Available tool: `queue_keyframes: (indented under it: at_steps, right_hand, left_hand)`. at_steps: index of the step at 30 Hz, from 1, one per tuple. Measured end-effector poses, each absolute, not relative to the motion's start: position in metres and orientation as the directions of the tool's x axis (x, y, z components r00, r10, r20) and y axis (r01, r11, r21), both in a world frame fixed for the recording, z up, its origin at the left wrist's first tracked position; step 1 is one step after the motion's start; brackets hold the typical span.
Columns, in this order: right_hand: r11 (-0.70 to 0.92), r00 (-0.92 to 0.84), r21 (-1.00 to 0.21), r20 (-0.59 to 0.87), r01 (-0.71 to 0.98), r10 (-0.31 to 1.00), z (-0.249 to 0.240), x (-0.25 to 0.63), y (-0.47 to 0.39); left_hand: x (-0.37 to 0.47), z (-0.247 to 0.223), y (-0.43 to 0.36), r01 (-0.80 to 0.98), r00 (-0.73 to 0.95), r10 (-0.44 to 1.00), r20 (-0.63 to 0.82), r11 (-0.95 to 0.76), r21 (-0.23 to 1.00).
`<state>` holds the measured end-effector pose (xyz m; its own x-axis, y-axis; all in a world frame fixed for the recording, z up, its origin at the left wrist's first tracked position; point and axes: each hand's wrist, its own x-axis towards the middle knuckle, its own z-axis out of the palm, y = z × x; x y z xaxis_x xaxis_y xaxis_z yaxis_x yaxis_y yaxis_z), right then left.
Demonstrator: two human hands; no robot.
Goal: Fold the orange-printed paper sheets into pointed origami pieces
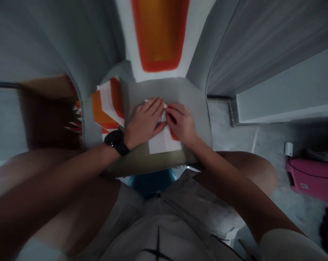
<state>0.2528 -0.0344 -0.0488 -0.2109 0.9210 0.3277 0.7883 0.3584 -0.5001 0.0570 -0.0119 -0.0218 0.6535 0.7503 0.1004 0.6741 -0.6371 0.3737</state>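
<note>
"White paper (158,145) on the grey chair seat (200,119): how will it handle?"
"Light and easily creased, I'd judge; I'd take the edges. My left hand (146,121) lies flat over it, fingers extended; my right hand (184,123) pinches its upper part."
"Any writing?"
"None I can read."

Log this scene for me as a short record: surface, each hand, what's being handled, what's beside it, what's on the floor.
Surface: grey chair seat
Left hand: palm down on the paper, dark watch at its wrist
Right hand: fingertips at the paper, close to the left hand; grip unclear
Handled: white paper with some red showing
Beside it: orange-and-white papers, left of the hands
Far side: white sheet with an orange panel
Floor: pink case, at right
</note>
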Motion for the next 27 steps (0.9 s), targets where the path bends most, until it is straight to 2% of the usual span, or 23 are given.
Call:
queue_keyframes:
  at_steps: [12, 27]
  right_hand:
    - [0.359, -0.191, -0.535, 0.344, 0.765, 0.919, -0.0482, 0.2539, -0.0340]
    - [0.352, -0.203, -0.504, 0.327, 0.789, 0.923, -0.0488, 0.2538, -0.0339]
  left_hand:
    - [0.0577, -0.0213, -0.0118, 0.681, 0.649, 0.755, 0.089, -0.630, 0.373]
    - [0.0583, -0.0196, -0.0118, 0.682, 0.648, 0.758, 0.072, -0.619, 0.388]
